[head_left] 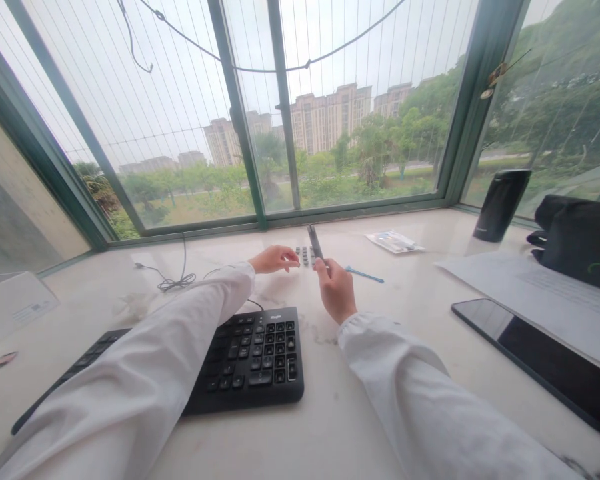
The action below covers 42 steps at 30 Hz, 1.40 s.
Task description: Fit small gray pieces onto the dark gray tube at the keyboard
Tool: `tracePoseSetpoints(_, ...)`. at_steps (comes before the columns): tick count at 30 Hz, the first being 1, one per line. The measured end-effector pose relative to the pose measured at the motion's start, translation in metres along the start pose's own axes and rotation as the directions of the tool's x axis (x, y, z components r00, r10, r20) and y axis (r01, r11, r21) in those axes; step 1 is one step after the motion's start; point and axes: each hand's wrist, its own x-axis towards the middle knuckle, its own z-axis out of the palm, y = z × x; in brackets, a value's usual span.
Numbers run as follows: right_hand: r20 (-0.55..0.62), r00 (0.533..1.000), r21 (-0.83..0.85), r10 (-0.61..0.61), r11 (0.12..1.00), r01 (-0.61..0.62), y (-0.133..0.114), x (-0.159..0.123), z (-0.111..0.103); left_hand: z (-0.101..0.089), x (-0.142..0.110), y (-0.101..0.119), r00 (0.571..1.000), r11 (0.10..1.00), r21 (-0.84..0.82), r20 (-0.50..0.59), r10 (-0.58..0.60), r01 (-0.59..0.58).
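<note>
White sleeves run in from the bottom corners of the frame, and between them lies a black keyboard (260, 360) on a white marble-look desktop (330, 427). Beyond it, at centre, the left hand (274, 259) reaches in from the left, palm down, with its fingers loosely extended and holding nothing that shows. Its fingertips (295, 262) end at, or just beside, a small cluster of grey square pieces (305, 256); whether they touch cannot be told. The pieces may be keycaps, but they are too small to tell. The right hand (335, 288) is closed around the lower end of a slim dark bar (315, 241), pinching it between thumb and fingers. The bar tilts up and away, with its upper part just beside the grey pieces.

To the right lies a thin blue plastic stick (365, 274), near the right hand but apart from it. A thin cable (177, 280) coils at left. Farther right are a dark tablet (530, 353), a sheet of paper (540, 287), a flat packet (394, 241), a black cylinder (501, 205) and a black fabric bag (580, 247). A green-framed window (260, 220) along the far edge looks out on trees and tower blocks (325, 117).
</note>
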Motion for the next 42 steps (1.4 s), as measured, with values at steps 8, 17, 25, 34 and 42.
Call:
tracePoseSetpoints(8,0.025,1.000,0.010,0.009,1.000,-0.009,-0.001,-0.001,0.000,0.006,0.000,-0.016,0.998,0.999,-0.005,0.036,-0.052,0.053)
tracePoseSetpoints(17,0.023,1.000,0.012,0.002,1.000,-0.002,-0.001,-0.001,0.001,0.003,-0.002,-0.014,0.995,0.995,0.051,0.053,-0.085,0.083)
tracePoseSetpoints(25,0.042,0.999,0.013,0.005,1.000,-0.006,-0.002,-0.002,0.001,-0.008,-0.003,-0.011,0.996,0.995,0.097,0.089,0.019,-0.028)
tracePoseSetpoints(34,0.053,0.998,0.022,-0.016,1.000,0.015,-0.002,-0.002,0.001,-0.007,0.001,-0.001,0.990,0.990,0.110,0.115,0.075,-0.088)
tracePoseSetpoints(42,0.046,0.999,0.019,-0.005,1.000,0.005,-0.001,-0.001,0.001,-0.003,-0.001,-0.001,1.000,0.988,0.156,-0.005,0.004,-0.003)
